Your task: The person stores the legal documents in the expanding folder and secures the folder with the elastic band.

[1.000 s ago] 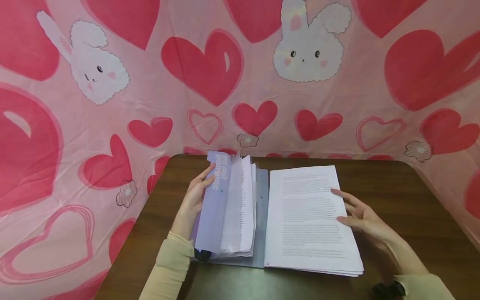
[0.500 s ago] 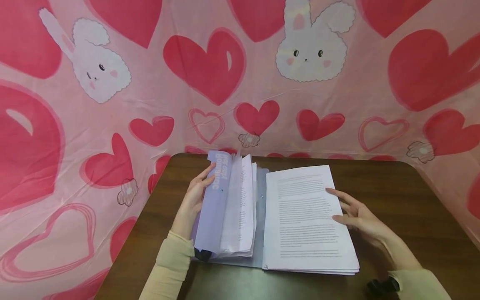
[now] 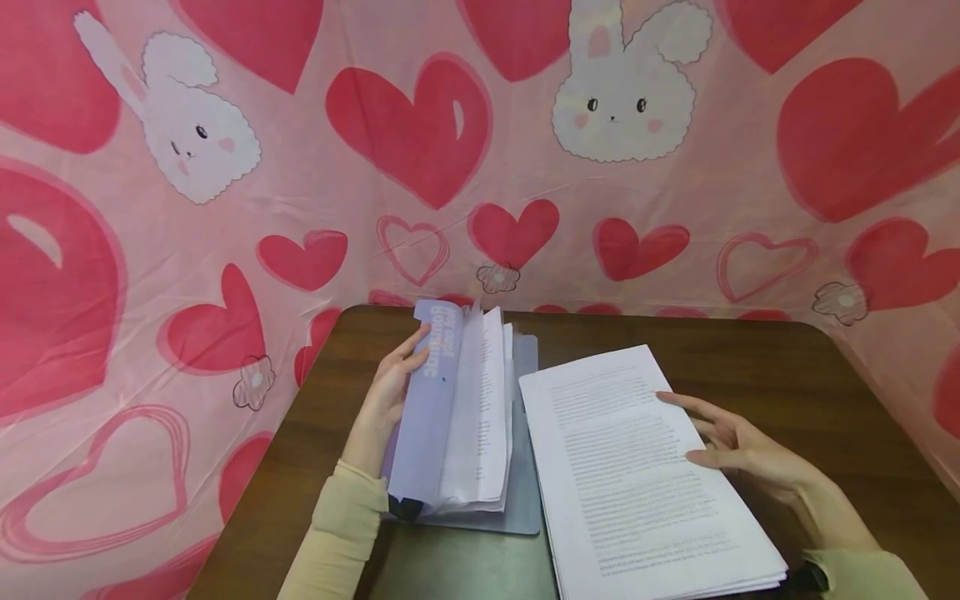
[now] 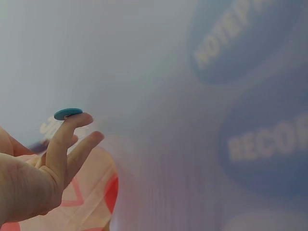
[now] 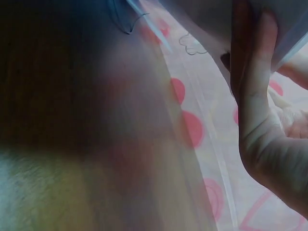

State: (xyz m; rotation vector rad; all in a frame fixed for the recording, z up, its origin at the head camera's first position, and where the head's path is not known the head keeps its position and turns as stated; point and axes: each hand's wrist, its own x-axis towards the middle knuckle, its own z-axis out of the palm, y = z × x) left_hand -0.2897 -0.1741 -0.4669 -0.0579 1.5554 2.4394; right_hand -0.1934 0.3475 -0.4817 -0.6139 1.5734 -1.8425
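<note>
A lilac plastic document folder (image 3: 427,417) stands partly open on the left half of the table, papers (image 3: 489,417) fanned out inside its raised cover. My left hand (image 3: 386,392) grips that cover at its left edge. In the left wrist view, a teal round button (image 4: 68,113) shows at a fingertip, beside the cover's blurred lettering. My right hand (image 3: 750,446) pinches a stack of printed sheets (image 3: 637,475) by its right edge, fingers mostly hidden underneath. The stack is tilted, its upper left corner close to the folder's grey-blue back panel (image 3: 527,450).
Dark wood-patterned table (image 3: 757,358) extends around the folder and sheets, with a shiny grey-green patch (image 3: 465,567) at the front. A pink cloth (image 3: 525,175) with hearts and rabbits hangs behind and at the sides.
The right hand has drawn the sheet stack off the folder's back panel, toward the front and right, turning it. The left hand and the folder cover have stayed in place.
</note>
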